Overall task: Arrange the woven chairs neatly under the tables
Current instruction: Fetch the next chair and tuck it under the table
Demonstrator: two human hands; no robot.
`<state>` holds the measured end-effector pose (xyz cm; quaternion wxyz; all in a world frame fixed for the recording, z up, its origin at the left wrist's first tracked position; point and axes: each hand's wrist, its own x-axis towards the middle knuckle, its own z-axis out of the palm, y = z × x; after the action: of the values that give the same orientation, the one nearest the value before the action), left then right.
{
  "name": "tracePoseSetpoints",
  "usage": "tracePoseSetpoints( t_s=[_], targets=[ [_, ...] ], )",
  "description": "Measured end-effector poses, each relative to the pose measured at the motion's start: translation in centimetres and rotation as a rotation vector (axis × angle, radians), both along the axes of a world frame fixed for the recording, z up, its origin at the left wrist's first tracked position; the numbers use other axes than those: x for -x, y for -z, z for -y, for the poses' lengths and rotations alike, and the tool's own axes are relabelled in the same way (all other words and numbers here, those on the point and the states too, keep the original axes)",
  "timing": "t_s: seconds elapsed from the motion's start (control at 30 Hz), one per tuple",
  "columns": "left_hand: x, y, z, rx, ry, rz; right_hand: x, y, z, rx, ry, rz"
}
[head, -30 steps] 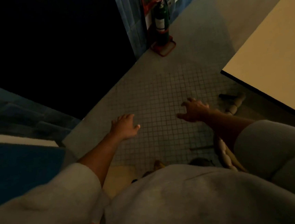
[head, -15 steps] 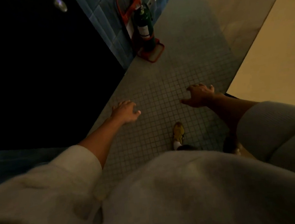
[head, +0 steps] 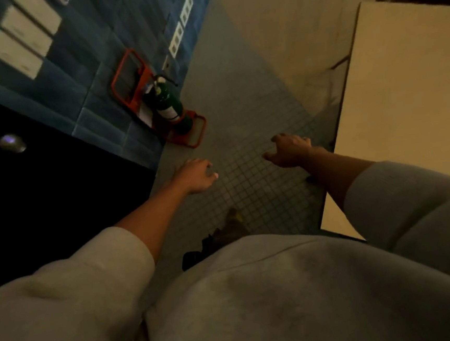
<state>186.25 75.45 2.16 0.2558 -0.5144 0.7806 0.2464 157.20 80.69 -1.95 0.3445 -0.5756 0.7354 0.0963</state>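
I look down at a floor [head: 246,174] of small square tiles. My left grip [head: 195,175] hangs over the floor, palm down, with its fingers loosely bent, and it holds nothing. My right grip [head: 290,151] is also wide, with its fingers spread and a little bent, and it holds nothing. It is just beside the near edge of the pale tabletop [head: 402,100] on my right, but I cannot tell if it touches the edge. I cannot tell where the woven chairs are.

Ahead of the left grip, a green fire extinguisher [head: 169,107] stands in an orange stand [head: 128,78] against a blue tiled wall [head: 94,59]. A shoe [head: 233,218] pokes out on the floor below the two grips. Both arms wear grey sleeves [head: 111,256] pushed up.
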Motion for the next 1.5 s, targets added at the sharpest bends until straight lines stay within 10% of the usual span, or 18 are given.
tracePoseSetpoints(
  t_s=[0.7,1.5],
  targets=[
    [26.9,-0.4,42.0,-0.011,0.448,-0.059,18.9,-2.5,30.4,-0.019,0.434,0.109],
    [63.8,-0.1,76.7,-0.089,0.459,-0.03,56.5,-0.8,62.5,-0.127,0.556,0.087]
  ],
)
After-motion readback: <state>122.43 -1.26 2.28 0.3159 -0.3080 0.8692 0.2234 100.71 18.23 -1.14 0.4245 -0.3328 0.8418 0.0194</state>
